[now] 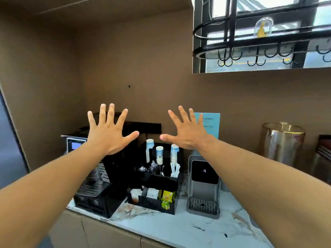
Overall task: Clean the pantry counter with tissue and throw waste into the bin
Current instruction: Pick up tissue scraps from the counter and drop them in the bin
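Observation:
The white marble pantry counter [179, 228] runs along the brown wall, with small dark specks near its front right. My left hand [109, 133] is held up in the air above the coffee machine, fingers spread wide, holding nothing. My right hand [188, 131] is raised the same way above the cup organiser, palm away from me, fingers apart and empty. No tissue and no bin show in this view.
A black coffee machine [100, 192] stands at the left. A black organiser [157, 178] holds paper cup stacks, stirrers and tea bags. A grey water dispenser [204, 185] sits right of it, then a metallic canister [282, 144]. A black hook rack [259, 49] hangs above.

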